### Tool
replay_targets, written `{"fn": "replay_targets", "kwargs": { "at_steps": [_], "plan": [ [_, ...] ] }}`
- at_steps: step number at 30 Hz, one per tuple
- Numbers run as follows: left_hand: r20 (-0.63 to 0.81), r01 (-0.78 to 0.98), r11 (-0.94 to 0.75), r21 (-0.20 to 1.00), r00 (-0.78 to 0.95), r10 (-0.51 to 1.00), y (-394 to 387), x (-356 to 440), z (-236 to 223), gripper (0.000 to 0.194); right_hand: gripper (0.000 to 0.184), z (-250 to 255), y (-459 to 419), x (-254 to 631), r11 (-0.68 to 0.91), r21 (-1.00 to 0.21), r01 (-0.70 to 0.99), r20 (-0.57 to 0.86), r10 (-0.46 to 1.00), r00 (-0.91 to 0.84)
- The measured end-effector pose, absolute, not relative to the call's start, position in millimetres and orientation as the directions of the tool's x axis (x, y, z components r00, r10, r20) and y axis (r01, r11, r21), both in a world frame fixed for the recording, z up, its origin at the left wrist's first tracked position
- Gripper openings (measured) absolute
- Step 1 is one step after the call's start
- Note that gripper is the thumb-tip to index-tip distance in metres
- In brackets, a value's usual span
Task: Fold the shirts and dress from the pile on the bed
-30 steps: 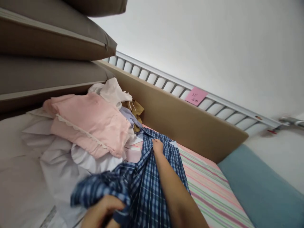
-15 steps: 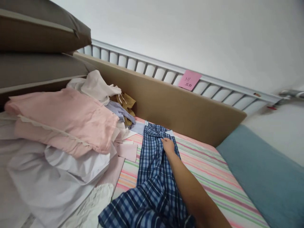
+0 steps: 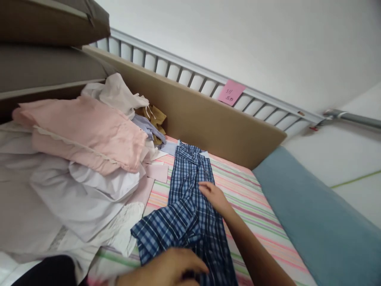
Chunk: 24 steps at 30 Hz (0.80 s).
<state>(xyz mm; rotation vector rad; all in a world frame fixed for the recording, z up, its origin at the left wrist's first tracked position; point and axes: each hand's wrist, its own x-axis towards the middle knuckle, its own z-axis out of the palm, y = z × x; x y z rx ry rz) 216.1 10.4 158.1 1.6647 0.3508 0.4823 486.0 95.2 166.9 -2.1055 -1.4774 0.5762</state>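
A blue plaid shirt (image 3: 187, 198) lies lengthwise on the striped sheet (image 3: 247, 198) of the bed. My right hand (image 3: 214, 195) rests flat on its middle, fingers stretched out toward the left. My left hand (image 3: 172, 268) is at the bottom edge, fingers curled over the shirt's near end, where a sleeve folds off to the left. The collar end points at the tan headboard (image 3: 208, 119).
A heap of clothes, pink (image 3: 86, 135) on top and white (image 3: 74, 194) beneath, fills the left of the bed. Grey pillows (image 3: 44, 67) are stacked behind it. A pink sticky note (image 3: 230, 92) hangs on the white rail. A blue mattress (image 3: 309, 222) lies to the right.
My right hand has slid back from the collar toward the middle of the shirt. My left hand, out of sight half a second ago, is back on the near end. The shirt lies straighter.
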Motion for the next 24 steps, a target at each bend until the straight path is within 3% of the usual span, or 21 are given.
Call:
{"fn": "replay_targets", "kwargs": {
  "at_steps": [2,4,6,8,10,12,17,20,24],
  "plan": [
    [0.129,0.058,-0.233,0.971,0.694,0.708,23.1,189.9,141.2,0.03,0.036,172.7,36.2,468.8,-0.219,-0.626,0.749,-0.132,0.976,0.175],
    [0.092,0.19,-0.184,0.964,0.411,0.907,37.2,159.9,113.5,0.034,0.048,171.1,-19.3,456.2,-0.15,-0.582,0.799,-0.197,0.98,0.04],
    [0.004,0.274,-0.043,0.961,0.144,0.99,44.5,130.8,83.6,0.048,0.065,164.4,-65.8,447.4,-0.126,-0.505,0.854,-0.275,0.961,-0.021],
    [-0.09,0.288,0.075,0.955,0.037,0.995,42.0,110.4,60.6,0.056,0.077,154.5,-100.9,440.7,-0.152,-0.442,0.884,-0.353,0.936,-0.016],
    [-0.163,0.272,0.153,0.95,0.015,0.987,32.3,103.6,49.5,0.055,0.078,142.6,-125.6,435.0,-0.2,-0.407,0.891,-0.365,0.93,0.042],
    [-0.21,0.238,0.203,0.95,0.006,0.978,19.8,109.6,49.2,0.053,0.07,130.0,-142.4,429.4,-0.265,-0.402,0.876,-0.288,0.945,0.154],
    [-0.385,0.135,0.387,0.912,-0.044,0.922,-6.2,144.1,67.4,0.046,0.064,100.4,-163.1,414.1,-0.417,-0.554,0.721,-0.122,0.897,0.425],
    [-0.459,0.136,0.462,0.876,-0.052,0.887,-11.6,161.3,75.0,0.041,0.054,90.9,-162.3,409.0,-0.377,-0.634,0.675,-0.051,0.891,0.451],
    [-0.446,0.202,0.449,0.871,-0.062,0.893,-6.4,180.3,79.8,0.034,0.044,110.8,-146.8,412.6,-0.204,-0.715,0.668,0.085,0.924,0.373]
  ]
}}
